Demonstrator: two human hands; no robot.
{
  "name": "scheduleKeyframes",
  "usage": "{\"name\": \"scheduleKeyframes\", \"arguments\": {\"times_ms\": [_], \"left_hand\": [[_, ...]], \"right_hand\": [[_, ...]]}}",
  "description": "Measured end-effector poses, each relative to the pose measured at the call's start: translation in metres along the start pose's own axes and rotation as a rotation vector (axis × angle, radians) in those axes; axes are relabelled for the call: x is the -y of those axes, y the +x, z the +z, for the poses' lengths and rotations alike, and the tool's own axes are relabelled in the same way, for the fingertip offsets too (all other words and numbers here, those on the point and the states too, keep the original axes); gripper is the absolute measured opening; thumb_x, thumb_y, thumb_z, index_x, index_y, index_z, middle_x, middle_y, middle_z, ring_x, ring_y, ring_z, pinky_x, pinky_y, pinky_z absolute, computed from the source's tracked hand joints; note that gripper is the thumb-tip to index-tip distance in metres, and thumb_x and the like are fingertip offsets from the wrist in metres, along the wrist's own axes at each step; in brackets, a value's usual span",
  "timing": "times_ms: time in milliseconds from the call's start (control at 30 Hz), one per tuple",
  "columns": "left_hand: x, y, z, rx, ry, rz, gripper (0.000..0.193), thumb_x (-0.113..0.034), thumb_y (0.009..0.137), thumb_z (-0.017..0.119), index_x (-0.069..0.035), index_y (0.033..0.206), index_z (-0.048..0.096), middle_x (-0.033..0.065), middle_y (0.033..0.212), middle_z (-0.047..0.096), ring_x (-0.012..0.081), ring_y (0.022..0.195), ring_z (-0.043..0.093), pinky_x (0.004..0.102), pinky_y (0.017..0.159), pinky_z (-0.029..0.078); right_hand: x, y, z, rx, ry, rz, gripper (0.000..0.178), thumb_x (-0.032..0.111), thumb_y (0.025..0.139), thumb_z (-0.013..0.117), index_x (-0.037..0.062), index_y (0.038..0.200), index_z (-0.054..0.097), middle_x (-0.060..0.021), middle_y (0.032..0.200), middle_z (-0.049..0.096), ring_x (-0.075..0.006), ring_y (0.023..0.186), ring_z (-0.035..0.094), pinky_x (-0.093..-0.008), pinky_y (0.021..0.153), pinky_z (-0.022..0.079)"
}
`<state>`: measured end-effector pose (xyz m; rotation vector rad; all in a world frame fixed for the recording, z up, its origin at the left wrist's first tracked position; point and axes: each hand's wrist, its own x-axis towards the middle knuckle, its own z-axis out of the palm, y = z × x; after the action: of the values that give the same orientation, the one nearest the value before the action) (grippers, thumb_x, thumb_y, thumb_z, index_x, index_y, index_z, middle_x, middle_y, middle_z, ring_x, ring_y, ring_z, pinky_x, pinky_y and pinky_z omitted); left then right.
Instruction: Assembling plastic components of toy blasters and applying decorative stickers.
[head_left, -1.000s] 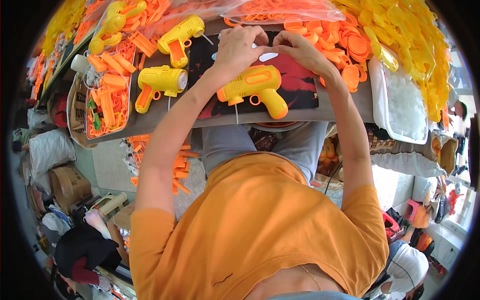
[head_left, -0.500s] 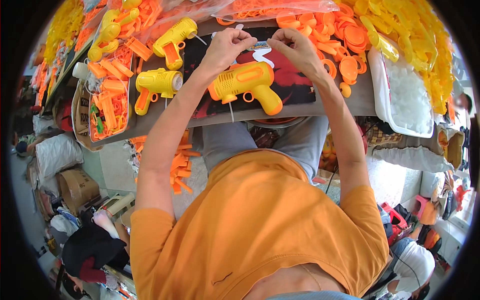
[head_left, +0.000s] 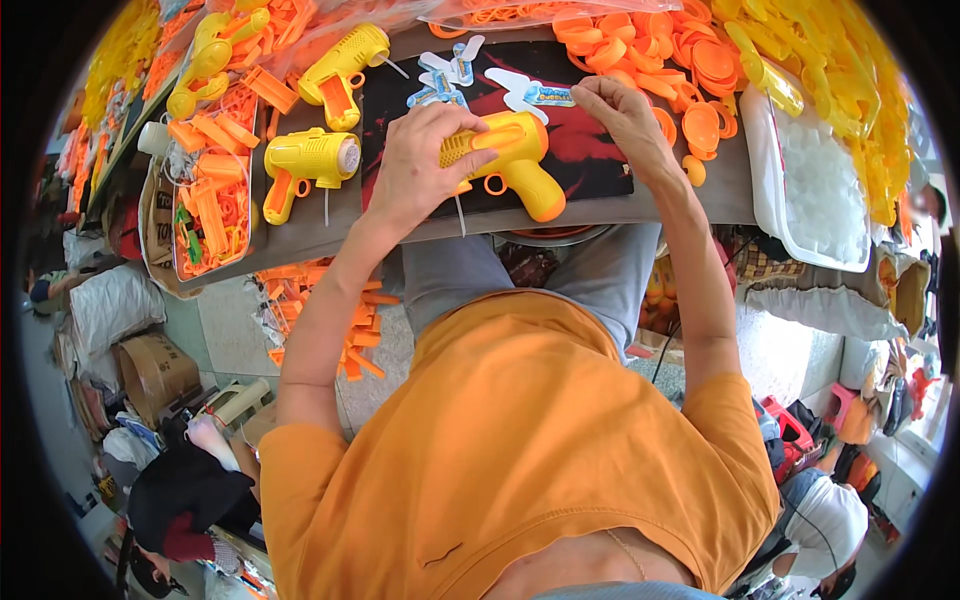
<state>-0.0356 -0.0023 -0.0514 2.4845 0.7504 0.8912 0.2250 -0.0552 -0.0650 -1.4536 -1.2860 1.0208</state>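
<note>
A yellow toy gun with orange trim (head_left: 515, 160) lies on a dark red-and-black mat (head_left: 590, 150) at the table's front edge. My left hand (head_left: 425, 160) grips the gun's body from above. My right hand (head_left: 620, 115) pinches a small blue-and-white sticker (head_left: 548, 95) just above the gun's front end. More sticker sheets (head_left: 450, 70) lie on the mat behind the gun.
Two more yellow toy guns (head_left: 305, 160) (head_left: 340, 65) lie to the left. A tray of orange parts (head_left: 210, 200) sits at far left. Orange round parts (head_left: 680, 60) and yellow parts (head_left: 830, 70) are piled at right, by a white bin (head_left: 810, 190). Orange pieces (head_left: 330, 320) litter the floor.
My left hand came down from the stickers onto the gun and gripped it. My right hand now holds a sticker by the gun's front.
</note>
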Motion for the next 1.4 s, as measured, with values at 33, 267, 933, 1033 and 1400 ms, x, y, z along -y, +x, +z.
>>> {"name": "scheduleKeyframes", "arguments": {"times_ms": [33,267,933,1033,1400], "left_hand": [[-0.001,-0.001,0.003,-0.076,0.114,0.079,0.029,-0.027,0.078,0.075,-0.005,0.094,0.064,0.0059,0.09,0.062,0.0246,0.082,0.06,0.0354,0.071,0.046],[0.0,0.014,0.01,-0.123,-0.097,-0.086,0.027,-0.022,0.08,0.073,-0.005,0.1,0.065,0.0066,0.085,0.064,0.0192,0.076,0.061,0.0334,0.071,0.047],[-0.007,-0.002,0.003,-0.03,-0.126,-0.178,0.028,-0.024,0.077,0.074,-0.007,0.098,0.067,0.0053,0.097,0.064,0.0248,0.095,0.058,0.0372,0.087,0.043],[-0.003,-0.008,0.013,-0.081,-0.03,-0.103,0.023,-0.022,0.076,0.075,-0.009,0.092,0.067,0.0013,0.097,0.064,0.0219,0.095,0.057,0.0356,0.087,0.041],[0.001,-0.009,0.017,-0.11,-0.089,-0.103,0.021,-0.017,0.075,0.075,-0.008,0.092,0.066,0.0007,0.098,0.063,0.0216,0.096,0.056,0.0355,0.086,0.041]], "right_hand": [[-0.004,0.002,0.003,-0.042,0.021,0.007,0.025,0.03,0.093,0.062,0.0044,0.093,0.063,0.0075,0.076,0.046,-0.0009,0.069,0.038,-0.018,0.06,0.031],[-0.006,0.013,0.008,-0.092,-0.007,-0.089,0.027,0.031,0.093,0.063,0.0044,0.087,0.061,0.0073,0.073,0.043,-0.0019,0.064,0.036,-0.0181,0.056,0.029],[-0.006,-0.016,0.009,-0.057,0.076,-0.025,0.024,0.027,0.091,0.064,0.0052,0.082,0.058,0.0048,0.079,0.042,-0.0022,0.062,0.037,-0.0186,0.056,0.029],[-0.011,-0.018,0.011,-0.064,0.044,-0.044,0.023,0.026,0.091,0.064,0.0056,0.082,0.058,0.0049,0.078,0.043,-0.0021,0.062,0.037,-0.0185,0.056,0.028],[-0.009,-0.015,0.027,-0.069,-0.059,-0.164,0.023,0.022,0.089,0.066,0.002,0.081,0.059,0.0024,0.083,0.049,-0.0049,0.074,0.041,-0.02,0.064,0.034]]}}
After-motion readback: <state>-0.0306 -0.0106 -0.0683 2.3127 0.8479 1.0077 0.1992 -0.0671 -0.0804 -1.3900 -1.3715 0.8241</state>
